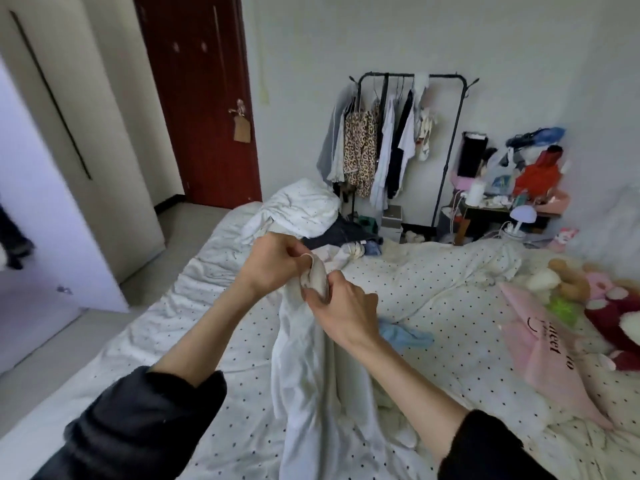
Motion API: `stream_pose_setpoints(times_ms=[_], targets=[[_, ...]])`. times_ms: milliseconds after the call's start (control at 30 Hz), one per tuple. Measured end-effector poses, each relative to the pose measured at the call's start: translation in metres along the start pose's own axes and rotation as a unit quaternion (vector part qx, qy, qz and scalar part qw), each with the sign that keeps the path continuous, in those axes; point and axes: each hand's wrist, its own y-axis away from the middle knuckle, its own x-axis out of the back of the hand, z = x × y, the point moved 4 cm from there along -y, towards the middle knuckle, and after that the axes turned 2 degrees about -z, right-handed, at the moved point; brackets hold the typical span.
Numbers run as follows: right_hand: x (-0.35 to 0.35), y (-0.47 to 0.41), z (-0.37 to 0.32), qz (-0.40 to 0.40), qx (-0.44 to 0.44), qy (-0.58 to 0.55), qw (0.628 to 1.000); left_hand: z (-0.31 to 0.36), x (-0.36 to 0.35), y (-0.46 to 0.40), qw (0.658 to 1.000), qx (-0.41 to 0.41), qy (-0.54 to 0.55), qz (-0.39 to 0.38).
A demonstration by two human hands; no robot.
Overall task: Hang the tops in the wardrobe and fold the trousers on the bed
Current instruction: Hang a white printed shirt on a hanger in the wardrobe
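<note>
garment (311,393): white
bedsheet (450,306): white, small black dots
sleeves (145,420): black
door (201,98): dark red
bag (547,355): pink, black lettering
cloth (405,336): light blue
hanging top (360,154): leopard print

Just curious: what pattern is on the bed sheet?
White with small dark dots, clearest in the head view on the bed sheet.

Single head view, looking forward-down over bed (433,299), hands close, clothes rack (408,140) far.
</note>
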Motion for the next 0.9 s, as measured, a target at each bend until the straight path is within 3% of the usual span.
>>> stream_pose_setpoints(times_ms=[233, 433, 567, 800, 900], targets=[[0.008, -0.014, -0.108, 0.006, 0.161, 0.090, 0.983, -0.029, 0.122, 0.066, 0.990, 0.063, -0.029, 0.123], [-0.058, 0.007, -0.239, -0.018, 0.308, 0.157, 0.938, -0.081, 0.233, 0.142, 0.969, 0.124, -0.024, 0.213], [-0.109, 0.025, -0.320, -0.033, 0.382, 0.122, 0.916, -0.128, 0.310, 0.200, 0.952, 0.153, -0.038, 0.263], [-0.196, 0.034, -0.494, -0.080, 0.435, -0.016, 0.897, -0.218, 0.453, 0.296, 0.909, 0.180, -0.156, 0.343], [-0.226, 0.036, -0.549, -0.091, 0.467, -0.040, 0.879, -0.255, 0.493, 0.322, 0.908, 0.202, -0.175, 0.323]])
